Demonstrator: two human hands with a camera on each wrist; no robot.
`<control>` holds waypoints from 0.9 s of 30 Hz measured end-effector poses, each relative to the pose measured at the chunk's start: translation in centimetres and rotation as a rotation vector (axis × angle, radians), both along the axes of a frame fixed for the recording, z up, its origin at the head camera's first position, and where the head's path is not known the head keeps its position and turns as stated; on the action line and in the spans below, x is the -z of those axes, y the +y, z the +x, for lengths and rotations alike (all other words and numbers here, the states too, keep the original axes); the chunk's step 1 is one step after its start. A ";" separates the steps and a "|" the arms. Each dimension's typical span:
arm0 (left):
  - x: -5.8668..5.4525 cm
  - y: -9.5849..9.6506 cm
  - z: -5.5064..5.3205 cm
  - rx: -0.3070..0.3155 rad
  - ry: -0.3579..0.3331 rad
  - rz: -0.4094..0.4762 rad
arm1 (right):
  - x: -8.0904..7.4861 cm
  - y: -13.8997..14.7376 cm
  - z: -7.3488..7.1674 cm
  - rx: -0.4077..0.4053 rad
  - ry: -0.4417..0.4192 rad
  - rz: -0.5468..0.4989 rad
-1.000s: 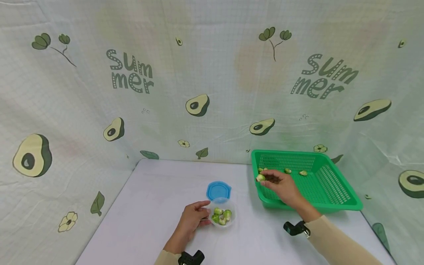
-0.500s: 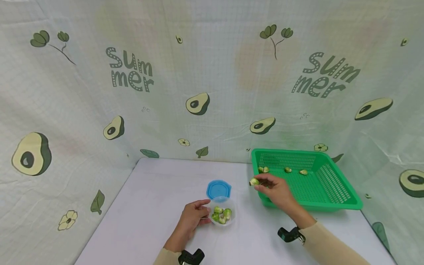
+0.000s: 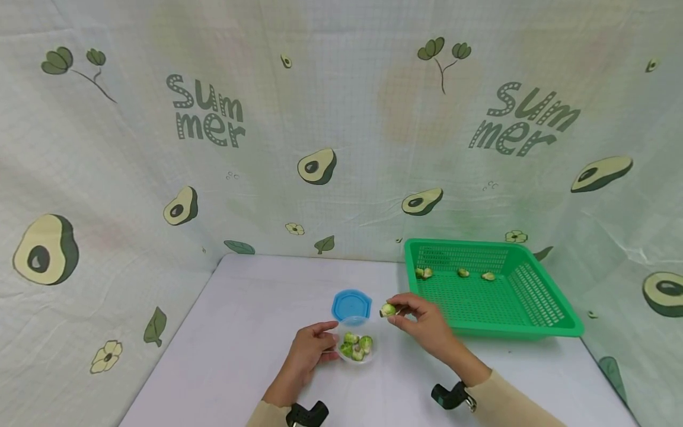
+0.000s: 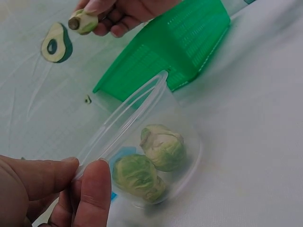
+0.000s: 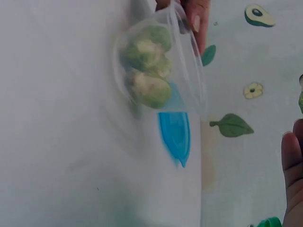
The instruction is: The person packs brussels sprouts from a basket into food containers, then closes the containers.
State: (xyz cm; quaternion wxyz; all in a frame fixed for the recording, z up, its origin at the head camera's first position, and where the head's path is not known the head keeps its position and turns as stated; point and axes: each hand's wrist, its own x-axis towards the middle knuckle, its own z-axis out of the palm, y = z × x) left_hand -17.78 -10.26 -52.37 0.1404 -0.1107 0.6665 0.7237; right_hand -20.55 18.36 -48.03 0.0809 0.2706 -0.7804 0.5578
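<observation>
My left hand (image 3: 312,349) pinches the rim of a clear plastic container (image 4: 182,106) that stands on the white table. Several Brussels sprouts (image 3: 356,346) lie inside it. Between the thumb and fingers of my right hand (image 3: 424,323) is one more Brussels sprout (image 3: 388,310), held in the air to the upper right of the container. Its brown cut stem end shows in the left wrist view. Only the right hand's fingertips (image 5: 291,151) appear in the right wrist view, at the edge. A blue lid (image 3: 351,305) lies just behind the container.
A green mesh basket (image 3: 496,329) stands at the back right, with several loose Brussels sprouts (image 3: 463,273) along its far side. Behind the table (image 3: 256,296) hangs a pale cloth (image 3: 352,118) printed with avocados.
My right hand has carried the Brussels sprout out of the green basket, leftward and toward the container. The left hand has stayed at the container's rim.
</observation>
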 end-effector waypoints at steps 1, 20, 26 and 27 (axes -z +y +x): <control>0.0 0.0 0.0 0.001 0.000 -0.002 | 0.3 -0.4 0.2 -0.008 0.009 0.005; -0.2 0.2 0.2 0.003 0.006 -0.005 | 4.5 -5.0 1.2 0.123 0.060 0.145; -0.1 0.2 0.1 0.000 0.011 -0.006 | 4.6 -5.5 1.1 0.128 0.048 0.152; -0.1 0.1 0.1 0.000 0.011 -0.005 | 4.7 -5.6 1.1 0.130 0.051 0.152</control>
